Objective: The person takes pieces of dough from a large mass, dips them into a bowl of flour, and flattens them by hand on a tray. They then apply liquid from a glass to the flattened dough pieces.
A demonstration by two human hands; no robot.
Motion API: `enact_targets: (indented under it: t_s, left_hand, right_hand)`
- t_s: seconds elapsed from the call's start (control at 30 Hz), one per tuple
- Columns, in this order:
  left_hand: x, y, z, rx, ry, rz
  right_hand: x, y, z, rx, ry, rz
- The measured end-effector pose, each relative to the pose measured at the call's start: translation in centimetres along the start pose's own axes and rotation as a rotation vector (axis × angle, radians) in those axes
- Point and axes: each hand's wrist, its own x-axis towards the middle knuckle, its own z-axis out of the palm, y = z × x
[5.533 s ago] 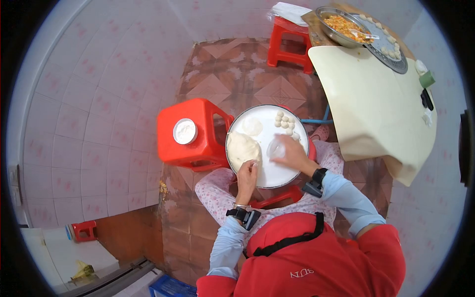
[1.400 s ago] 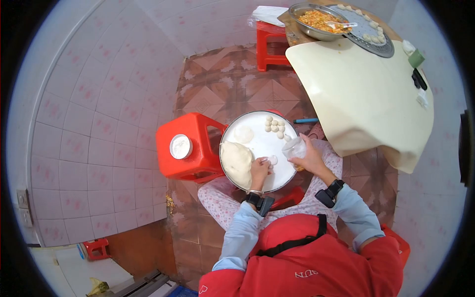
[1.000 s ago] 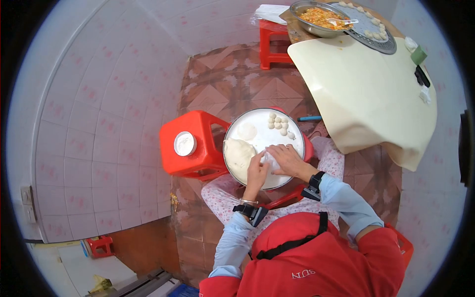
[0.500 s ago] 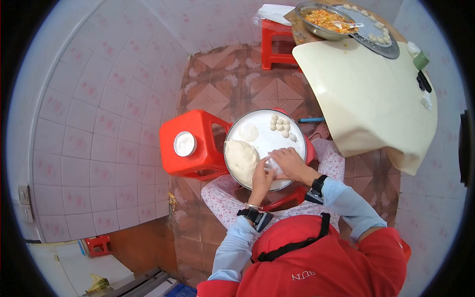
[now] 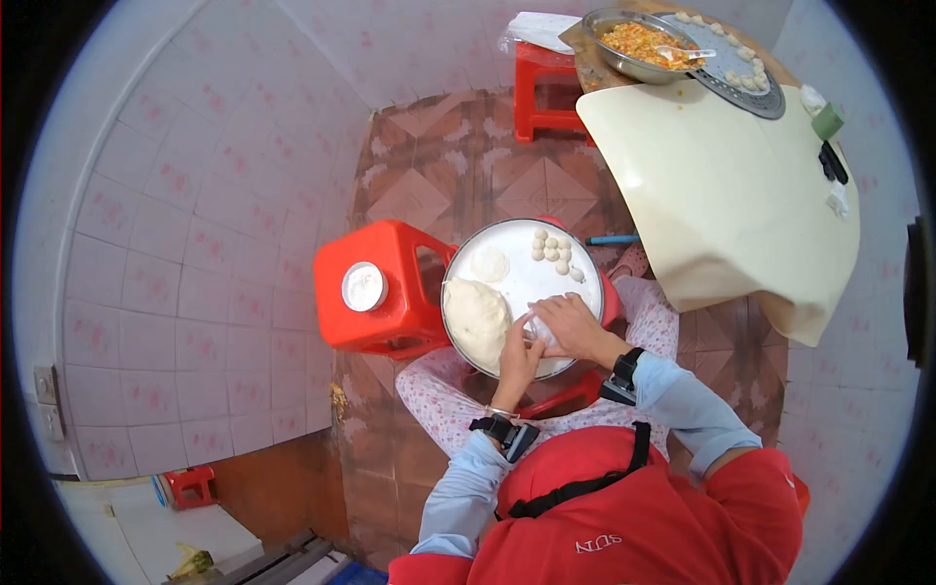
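Observation:
On a round white tray (image 5: 522, 261) between the legs, both hands work close together at the near right side. My right hand (image 5: 570, 324) curves over a translucent whitish thing (image 5: 539, 333) whose exact kind I cannot make out. Against its left side, my left hand (image 5: 521, 353) has its fingers and thumb closed on the same thing. Just left of the hands sits a large lump of dough (image 5: 475, 322). A flat round dough wrapper (image 5: 489, 263) lies beyond it. Several small dough balls (image 5: 552, 246) are grouped at the far right of the tray.
A red stool (image 5: 366, 244) with a white bowl of flour (image 5: 364, 287) stands to the left. At upper right, a table with a cream cover (image 5: 721, 185) bears a metal bowl of orange filling (image 5: 639, 44) and a grey round tray (image 5: 770, 100) with small dumplings. Another red stool (image 5: 526, 112) stands behind.
My left hand has shifted slightly right and up against the translucent thing. My right hand stays nearly in place, and the dough and dough balls look unchanged.

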Motion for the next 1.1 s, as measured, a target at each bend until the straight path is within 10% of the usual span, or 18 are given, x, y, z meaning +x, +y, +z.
enact_targets:
  t_s: [0.4,0.57,1.1]
  left_hand:
    - [2.1,0.4,-1.3,-0.153,-0.092,-0.24]
    - [2.1,-0.2,-1.1,-0.225,-0.131,-0.327]
    - [6.2,1.9,-1.2,-0.482,-0.111,-0.254]
  right_hand:
    - [-0.7,1.7,-0.9,0.203,0.05,0.004]
    - [-2.7,3.9,4.3,0.684,0.283,0.518]
    - [-0.4,4.3,4.6,0.448,0.457,0.925]
